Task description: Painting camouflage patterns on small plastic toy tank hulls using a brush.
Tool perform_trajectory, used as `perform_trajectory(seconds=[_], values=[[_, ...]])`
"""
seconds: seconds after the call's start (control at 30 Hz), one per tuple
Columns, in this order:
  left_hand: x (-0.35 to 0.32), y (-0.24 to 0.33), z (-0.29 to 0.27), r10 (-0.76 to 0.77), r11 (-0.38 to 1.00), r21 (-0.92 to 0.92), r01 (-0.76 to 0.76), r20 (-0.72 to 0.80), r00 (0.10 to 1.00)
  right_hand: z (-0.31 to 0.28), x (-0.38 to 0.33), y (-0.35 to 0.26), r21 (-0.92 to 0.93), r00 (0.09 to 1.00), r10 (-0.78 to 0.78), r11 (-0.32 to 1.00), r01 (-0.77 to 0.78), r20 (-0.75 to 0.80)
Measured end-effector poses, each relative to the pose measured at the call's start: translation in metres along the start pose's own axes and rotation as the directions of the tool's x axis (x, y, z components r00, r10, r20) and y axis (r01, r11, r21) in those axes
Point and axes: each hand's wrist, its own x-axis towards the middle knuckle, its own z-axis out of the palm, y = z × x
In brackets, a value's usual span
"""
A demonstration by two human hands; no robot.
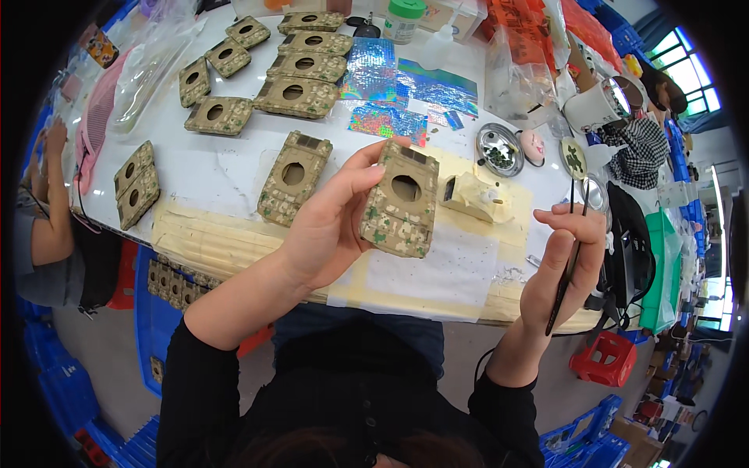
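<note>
"Two hands in play — what's each one doing?"

"They're apart. My left hand (329,216) has a camo tank hull (395,218) gripped along its side, thumb near the top, round opening facing up at me, held above the table (211,168). My right hand (548,269) is wrapped round dark tweezers (563,289), tips up and slightly apart, nothing I can make out between them."

"Anything that could go sideways?"

"A few things, I reckon. It's a one-handed hold, so if my left fingers slack off, the hull could drop and chip. A careless swing of the right could scratch the camo with the tips, or clip the metal dish (482,160) and scatter its little green bits. And if the paint's tacky — can't tell by looking — my thumb would smudge it."

"OK, headcount?"

"One hull in hand, one lying hull (290,196) left of it, two side-by-side hulls (144,195) near the table's left edge, eight back hulls (273,95) farther off. Twelve, then. More sit in the blue tray (144,312) below, too hidden to count. Also one pale taped block (468,195), one oval camo piece (573,158), one green-lidded jar (402,25) and, far left, one co-worker's arm (53,210)."
</note>
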Motion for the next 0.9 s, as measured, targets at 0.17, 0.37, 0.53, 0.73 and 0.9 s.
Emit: perform_trajectory(seconds=[0.17, 0.37, 0.53, 0.73, 0.9], values=[[0.000, 0.001, 0.004, -0.028, 0.998, -0.063, 0.026, -0.033, 0.999, 0.001, 0.001, 0.003, -0.339, 0.990, 0.084, 0.940, -0.041, 0.113], [0.001, 0.002, 0.000, -0.074, 0.990, -0.120, 0.075, 0.013, 0.997, 0.013, 0.001, 0.016, -0.373, 0.985, 0.012, 0.927, 0.053, 0.170], [0.001, 0.003, -0.002, -0.082, 0.991, -0.108, 0.085, 0.031, 0.996, 0.017, 0.001, 0.020, -0.357, 0.987, -0.029, 0.930, 0.085, 0.157], [0.002, 0.000, 0.003, -0.002, 1.000, -0.021, 0.002, -0.005, 1.000, 0.010, 0.005, 0.006, -0.321, 0.995, -0.087, 0.942, 0.095, 0.041], [-0.001, 0.000, 0.004, 0.083, 0.990, 0.116, -0.084, 0.019, 0.996, 0.008, -0.001, -0.012, 0.137, 0.997, 0.051, 0.989, -0.058, 0.056]])
